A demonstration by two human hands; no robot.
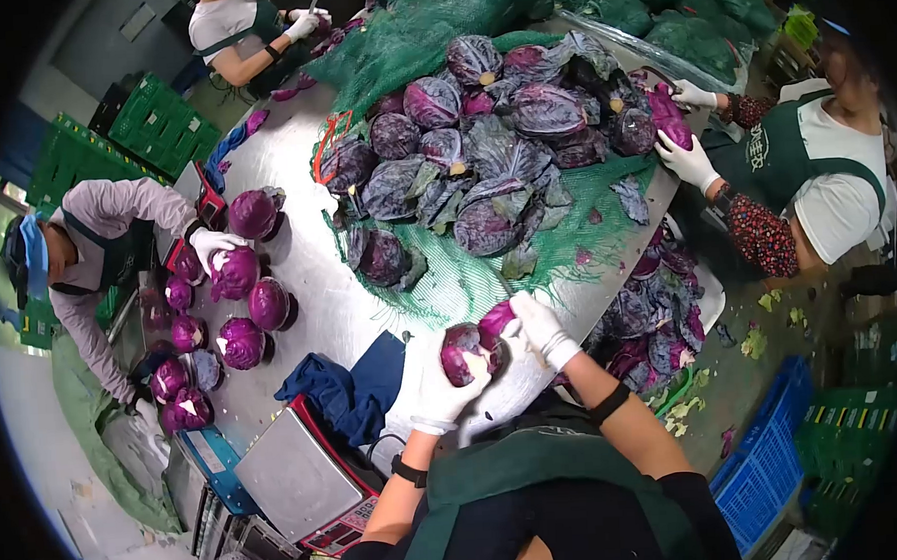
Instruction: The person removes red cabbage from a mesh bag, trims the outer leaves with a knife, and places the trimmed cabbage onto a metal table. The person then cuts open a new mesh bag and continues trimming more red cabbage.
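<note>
My left hand (447,392), in a white glove, is closed around a red cabbage (462,353) with pale patches where leaves are off. At its right side, my gloved right hand (541,331) is closed on a loose purple cabbage leaf (495,323) that meets the head. A thin, dark, blade-like piece (505,282) sticks up from the right hand; its handle is hidden. Just beyond both hands, a pile of untrimmed red cabbages (491,218) lies on green netting (449,298) over the metal table (302,251).
Trimmed cabbages (239,343) sit at left, near a co-worker's gloved hand (215,246). A scale (302,472) and blue cloth (338,395) lie front left. Another co-worker's hand (688,161) holds a cabbage at right. Loose leaves (641,322) fill a bin below the right edge.
</note>
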